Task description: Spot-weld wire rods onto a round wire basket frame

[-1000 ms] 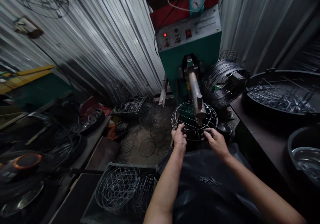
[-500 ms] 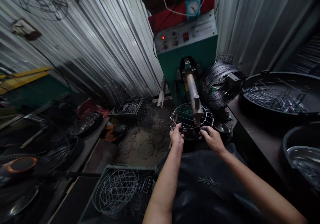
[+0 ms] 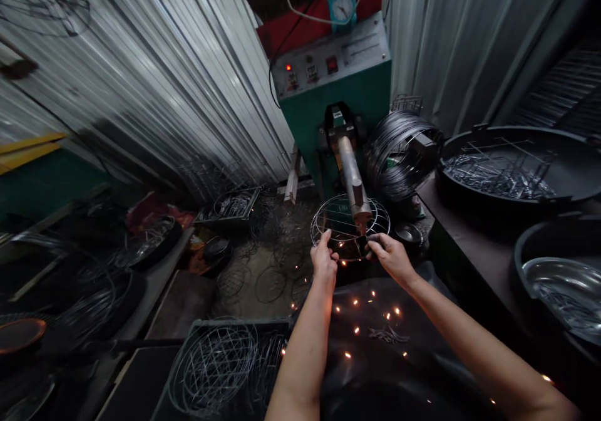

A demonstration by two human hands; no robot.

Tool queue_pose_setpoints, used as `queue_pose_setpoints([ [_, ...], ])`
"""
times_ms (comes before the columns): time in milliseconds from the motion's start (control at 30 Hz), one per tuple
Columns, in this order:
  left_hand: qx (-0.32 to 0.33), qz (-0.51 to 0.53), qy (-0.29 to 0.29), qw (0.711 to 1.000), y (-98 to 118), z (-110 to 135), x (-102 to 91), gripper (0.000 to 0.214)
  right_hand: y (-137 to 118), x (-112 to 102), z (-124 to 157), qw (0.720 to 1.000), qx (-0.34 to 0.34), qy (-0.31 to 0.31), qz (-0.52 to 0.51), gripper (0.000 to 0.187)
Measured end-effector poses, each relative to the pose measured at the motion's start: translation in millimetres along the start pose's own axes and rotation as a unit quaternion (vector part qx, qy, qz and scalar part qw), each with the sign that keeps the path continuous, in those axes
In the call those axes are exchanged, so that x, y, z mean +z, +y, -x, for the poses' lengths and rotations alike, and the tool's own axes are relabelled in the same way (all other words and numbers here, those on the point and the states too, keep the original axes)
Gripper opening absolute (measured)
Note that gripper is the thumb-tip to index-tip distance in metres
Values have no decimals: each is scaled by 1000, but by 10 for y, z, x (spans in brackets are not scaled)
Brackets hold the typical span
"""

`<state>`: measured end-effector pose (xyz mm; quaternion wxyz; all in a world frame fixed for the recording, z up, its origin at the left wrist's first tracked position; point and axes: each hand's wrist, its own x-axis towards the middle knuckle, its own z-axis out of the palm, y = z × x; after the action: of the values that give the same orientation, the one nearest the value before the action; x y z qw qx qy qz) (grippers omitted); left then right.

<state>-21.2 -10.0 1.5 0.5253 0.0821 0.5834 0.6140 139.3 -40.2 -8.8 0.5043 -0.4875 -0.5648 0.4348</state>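
A round wire rack [image 3: 315,220] lies under the electrode arm [image 3: 351,170] of a green spot-welding machine [image 3: 300,117]. My left hand [image 3: 325,259] is closed on the near left rim of the rack. At the rack's near right, below the electrode tip, my right hand [image 3: 389,255] is pinched; what its fingertips hold is too small to make out. Bright sparks [image 3: 355,302] are scattered over the dark apron [image 3: 422,339] on my lap. A small heap of short metal pieces [image 3: 389,334] rests on that apron.
A coil of wire [image 3: 399,151] stands right of the machine. Large black pans [image 3: 511,202] with metal parts sit on the right-hand bench. At lower left, a green crate [image 3: 181,352] holds round wire grids [image 3: 218,364]. Loose wire rings [image 3: 271,283] lie on the floor.
Sparks have appeared around the electrode tip and over the apron. Both hands stay at the rack's near rim. The whole view has shifted slightly.
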Motion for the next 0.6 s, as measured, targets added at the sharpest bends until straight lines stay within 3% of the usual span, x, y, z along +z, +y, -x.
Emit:
queue_pose_setpoints([
  [167,-83,-76,-20,994,370,-160,-240,42,249,-353,377,981,-47,21,187,28],
  [233,-94,-135,-55,985,525,-249,-316,35,385,-425,662,938,-18,-49,343,20],
  [267,-95,-160,-79,979,582,-297,-329,32,439,-413,820,894,14,-131,428,20],
  [300,-99,-181,-106,973,623,-350,-323,28,484,-369,972,834,47,-216,505,21],
  [333,-107,-197,-136,965,647,-407,-297,23,523,-300,1103,815,75,-240,522,18],
  [400,-129,-228,-171,950,659,-523,-204,16,595,-129,1284,799,123,-244,536,10],
  [467,-150,-255,-195,935,642,-607,-115,9,678,26,1383,790,153,-236,545,14],
  [600,-144,-271,-210,928,587,-626,-95,18,900,212,1507,731,105,-318,594,20],
])
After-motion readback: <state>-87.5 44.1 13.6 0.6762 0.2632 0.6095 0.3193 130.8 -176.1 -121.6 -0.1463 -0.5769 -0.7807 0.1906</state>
